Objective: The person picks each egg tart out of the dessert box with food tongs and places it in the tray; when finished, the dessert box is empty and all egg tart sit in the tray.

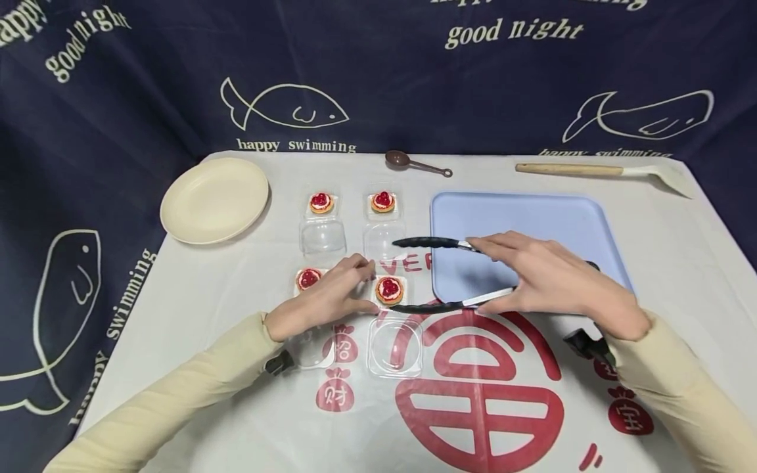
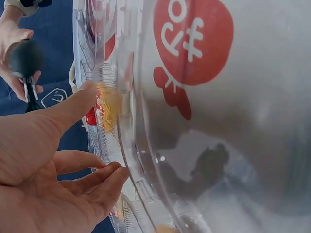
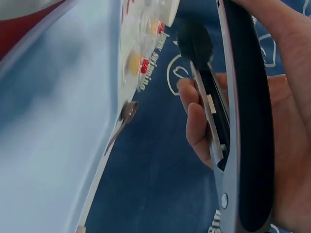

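Note:
My right hand (image 1: 550, 272) grips black-tipped metal tongs (image 1: 428, 307), their arms spread wide. The lower tip lies at the front edge of a small tart (image 1: 389, 290) with red topping; the upper tip is over the clear lid behind it. This tart sits in an opened clear plastic box (image 1: 395, 345), its lid folded toward me. At the box's left side, my left hand (image 1: 325, 295) holds it by the edge, thumb and fingertips apart at its corners. A second tart (image 1: 309, 279) is partly hidden behind that hand. In the left wrist view the thumb (image 2: 73, 109) is beside the tart.
Two more tarts (image 1: 321, 203) (image 1: 383, 202) sit in opened boxes farther back. A blue tray (image 1: 520, 210) lies under the right hand. Around the back are a cream plate (image 1: 215, 200), a brown spoon (image 1: 399, 159) and a spatula (image 1: 570, 170) with a wooden handle.

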The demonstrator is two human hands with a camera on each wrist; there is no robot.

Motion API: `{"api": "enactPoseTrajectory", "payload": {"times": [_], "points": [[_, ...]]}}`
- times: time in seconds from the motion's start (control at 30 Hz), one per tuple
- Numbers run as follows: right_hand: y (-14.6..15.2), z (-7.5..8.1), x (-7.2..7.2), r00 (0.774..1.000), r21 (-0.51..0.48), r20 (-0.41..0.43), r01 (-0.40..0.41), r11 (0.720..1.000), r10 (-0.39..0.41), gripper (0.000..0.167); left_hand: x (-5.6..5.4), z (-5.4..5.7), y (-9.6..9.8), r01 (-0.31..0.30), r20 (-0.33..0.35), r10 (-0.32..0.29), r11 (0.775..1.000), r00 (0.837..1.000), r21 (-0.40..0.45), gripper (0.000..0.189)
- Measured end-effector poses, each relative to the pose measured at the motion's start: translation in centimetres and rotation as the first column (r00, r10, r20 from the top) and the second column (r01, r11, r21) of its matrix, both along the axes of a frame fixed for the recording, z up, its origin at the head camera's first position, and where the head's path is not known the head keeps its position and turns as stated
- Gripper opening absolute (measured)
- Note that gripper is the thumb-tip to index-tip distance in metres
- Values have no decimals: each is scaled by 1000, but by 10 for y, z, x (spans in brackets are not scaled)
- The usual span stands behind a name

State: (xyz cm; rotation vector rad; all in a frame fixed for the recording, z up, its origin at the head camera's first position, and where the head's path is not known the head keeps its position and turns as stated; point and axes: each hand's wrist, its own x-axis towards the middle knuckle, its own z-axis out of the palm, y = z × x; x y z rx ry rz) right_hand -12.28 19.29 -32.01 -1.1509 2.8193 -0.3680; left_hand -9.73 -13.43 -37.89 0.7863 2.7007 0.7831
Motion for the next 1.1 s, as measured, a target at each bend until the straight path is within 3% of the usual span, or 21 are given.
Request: {"api": "enactPoseTrajectory", "payload": {"times": [0.4,0.87,1.1], "points": [[-30,7,-13,995,127,-3,-102,987,103,72,0,1,1,-5,-5,5,1000,1000,-1,65],[-66,22,-11,988,254,33,-156,954,153,56,1,3,3,-24,8,24,999,1000,-24,72],[-72,21,-7,985,270,-6,-162,949,170,46,1,3,3,-21,17,22,999,1000,-27,74]]}}
